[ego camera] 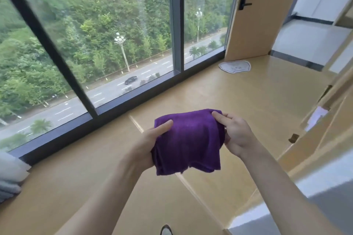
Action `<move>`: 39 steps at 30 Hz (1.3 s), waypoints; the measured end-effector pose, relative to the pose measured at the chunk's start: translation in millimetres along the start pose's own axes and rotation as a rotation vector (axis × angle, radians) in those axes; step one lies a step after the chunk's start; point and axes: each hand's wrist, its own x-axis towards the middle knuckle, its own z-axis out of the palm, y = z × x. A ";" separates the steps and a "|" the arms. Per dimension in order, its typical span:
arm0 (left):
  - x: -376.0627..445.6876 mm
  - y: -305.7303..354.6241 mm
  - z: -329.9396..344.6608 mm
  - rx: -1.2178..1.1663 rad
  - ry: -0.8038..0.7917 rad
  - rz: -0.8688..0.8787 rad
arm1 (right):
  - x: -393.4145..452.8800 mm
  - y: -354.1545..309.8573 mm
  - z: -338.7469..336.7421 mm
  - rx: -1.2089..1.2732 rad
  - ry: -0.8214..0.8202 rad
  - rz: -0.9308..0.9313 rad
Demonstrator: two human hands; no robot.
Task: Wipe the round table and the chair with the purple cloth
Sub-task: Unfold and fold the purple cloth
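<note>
The purple cloth (188, 140) hangs in mid-air at the lower centre of the frame, bunched and roughly folded, its ragged lower edge drooping free above a pale wooden platform (238, 101) by the window. I hold it between both hands: my left hand (150, 142) grips its left edge with the thumb laid across the front, and my right hand (234, 133) pinches its upper right corner between thumb and fingers. The hands sit on opposite sides of the cloth, each closed on it, with the fabric stretched between them.

I judge this to be the preparing step, gathering or folding the cloth into a pad before any wiping starts. Neither the round table nor the chair appears anywhere in view (so I cannot say where they stand). The next move calls for turning to find them, then pressing the cloth flat on the tabletop.

A large window (95, 44) fills the upper left, overlooking a road and trees.
</note>
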 end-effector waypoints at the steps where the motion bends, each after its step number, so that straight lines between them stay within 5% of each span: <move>1: 20.4 13.8 6.7 -0.015 -0.029 -0.041 | 22.8 -9.3 1.6 0.053 0.016 0.021; 9: 203.3 94.2 122.0 0.091 -0.223 -0.144 | 162.8 -85.8 -75.4 0.335 0.089 -0.001; 17: 391.0 111.7 279.7 0.251 -0.327 -0.293 | 307.9 -63.5 -199.1 0.306 0.378 -0.029; 23: 525.3 134.0 393.3 0.336 -0.348 -0.275 | 411.1 -147.1 -291.7 0.105 0.577 -0.083; 31: 672.3 165.3 533.6 0.473 -0.440 -0.302 | 541.0 -216.4 -395.9 0.224 0.765 -0.103; 39: 827.4 179.7 724.5 0.686 -0.828 -0.513 | 640.8 -259.8 -533.4 0.369 1.163 -0.074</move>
